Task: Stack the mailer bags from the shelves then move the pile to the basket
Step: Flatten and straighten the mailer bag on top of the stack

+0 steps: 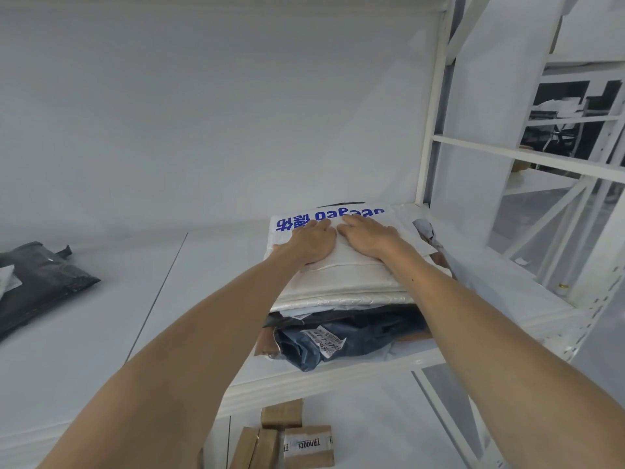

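Observation:
A pile of mailer bags (341, 292) lies on the right part of the white shelf (209, 292). Its top bag is white with blue lettering (358, 213); white padded bags lie under it, and dark blue and black bags (341, 336) at the bottom. My left hand (313, 243) and my right hand (367, 236) rest flat, side by side, on the top white bag, fingers straight and pointing away from me. A single black mailer bag (40, 282) lies apart at the shelf's left edge. The basket is out of view.
A white upright post (431, 130) and cross braces frame the shelf on the right. Several small cardboard boxes (291, 438) sit on the lower level below the shelf's front edge. A white back wall closes the shelf behind the pile.

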